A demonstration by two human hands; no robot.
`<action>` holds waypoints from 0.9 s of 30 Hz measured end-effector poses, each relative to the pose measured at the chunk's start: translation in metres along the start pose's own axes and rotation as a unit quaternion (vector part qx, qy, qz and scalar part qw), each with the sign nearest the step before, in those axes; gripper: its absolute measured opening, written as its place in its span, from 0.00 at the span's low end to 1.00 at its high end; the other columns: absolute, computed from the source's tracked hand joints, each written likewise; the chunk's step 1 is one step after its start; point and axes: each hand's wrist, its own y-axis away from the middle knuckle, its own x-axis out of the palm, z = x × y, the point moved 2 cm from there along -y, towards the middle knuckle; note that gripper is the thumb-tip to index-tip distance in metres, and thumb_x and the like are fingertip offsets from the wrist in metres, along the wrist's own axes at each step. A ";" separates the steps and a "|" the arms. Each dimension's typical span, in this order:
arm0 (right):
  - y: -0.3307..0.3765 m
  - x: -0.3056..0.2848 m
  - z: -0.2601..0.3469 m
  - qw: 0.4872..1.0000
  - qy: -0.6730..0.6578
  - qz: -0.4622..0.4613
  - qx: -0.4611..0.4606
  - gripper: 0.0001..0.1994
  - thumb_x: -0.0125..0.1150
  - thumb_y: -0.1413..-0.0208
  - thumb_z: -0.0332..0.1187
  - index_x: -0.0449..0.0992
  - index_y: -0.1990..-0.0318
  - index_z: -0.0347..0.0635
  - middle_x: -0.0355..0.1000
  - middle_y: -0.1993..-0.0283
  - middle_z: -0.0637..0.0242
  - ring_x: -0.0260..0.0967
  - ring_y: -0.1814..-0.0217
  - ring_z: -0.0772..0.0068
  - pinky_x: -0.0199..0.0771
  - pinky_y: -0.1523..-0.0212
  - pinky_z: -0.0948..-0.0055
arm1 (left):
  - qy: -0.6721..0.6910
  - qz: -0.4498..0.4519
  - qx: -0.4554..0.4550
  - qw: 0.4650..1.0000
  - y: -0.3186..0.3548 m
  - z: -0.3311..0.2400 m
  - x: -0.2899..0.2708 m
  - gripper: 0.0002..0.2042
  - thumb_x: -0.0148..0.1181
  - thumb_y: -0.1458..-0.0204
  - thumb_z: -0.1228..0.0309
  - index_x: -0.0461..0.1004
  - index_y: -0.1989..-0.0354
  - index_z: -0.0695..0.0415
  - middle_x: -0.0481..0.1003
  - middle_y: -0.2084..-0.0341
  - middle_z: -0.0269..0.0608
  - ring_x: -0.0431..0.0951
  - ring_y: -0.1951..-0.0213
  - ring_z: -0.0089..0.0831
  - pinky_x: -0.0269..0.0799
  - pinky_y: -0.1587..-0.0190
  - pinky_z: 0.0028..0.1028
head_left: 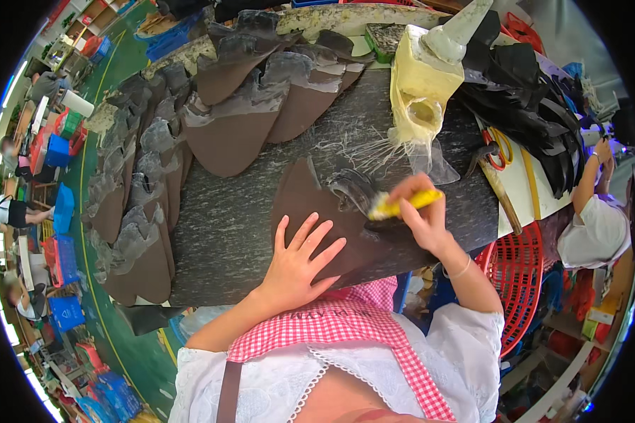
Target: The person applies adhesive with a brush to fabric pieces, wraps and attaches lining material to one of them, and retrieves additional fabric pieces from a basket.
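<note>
A dark brown flat cut piece point(296, 189), leather-like, lies on the dark streaked board point(219, 247) in front of me. My left hand point(298, 262) rests on it with fingers spread. In my right hand point(426, 222) is a yellow-handled brush point(422, 200), its bristles pointing left onto the piece's right part. A shiny wet-looking coating shows on the piece's upper edge, beside the bristles. Beyond the brush stands a cream, glue-crusted container point(423, 77) with a pale cone-shaped top. Whitish strands spread over the board from its base.
Overlapping brown pieces with shiny coated edges point(226, 141) line the board's left and far sides. Black pieces point(522, 106) pile up at far right. Orange-handled scissors point(502, 149) and a wooden-handled hammer point(499, 194) lie nearer. A red basket point(515, 275) stands below; another person point(596, 225) sits at right.
</note>
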 end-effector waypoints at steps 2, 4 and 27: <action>0.014 -0.005 0.004 0.996 -0.025 -0.037 0.081 0.05 0.60 0.47 0.29 0.71 0.69 0.38 0.72 0.72 0.68 0.67 0.72 0.83 0.66 0.71 0.79 | 0.003 0.006 0.001 1.000 0.001 0.000 0.000 0.31 0.69 0.61 0.61 0.69 0.43 0.47 0.60 0.39 0.47 0.55 0.35 0.49 0.40 0.36 0.60; 0.002 0.002 0.015 0.994 -0.006 -0.054 0.100 0.08 0.62 0.47 0.31 0.71 0.70 0.37 0.73 0.73 0.68 0.67 0.74 0.83 0.65 0.74 0.80 | 0.000 0.002 -0.001 1.000 0.001 0.000 0.000 0.31 0.69 0.61 0.62 0.69 0.43 0.47 0.59 0.39 0.47 0.54 0.35 0.49 0.39 0.36 0.60; 0.031 0.006 0.050 0.996 0.061 -0.016 -0.061 0.06 0.65 0.52 0.25 0.74 0.68 0.36 0.76 0.69 0.60 0.73 0.72 0.73 0.70 0.71 0.78 | -0.024 0.006 0.000 1.000 -0.003 -0.001 -0.011 0.30 0.69 0.61 0.62 0.70 0.44 0.48 0.63 0.41 0.47 0.58 0.37 0.47 0.43 0.37 0.58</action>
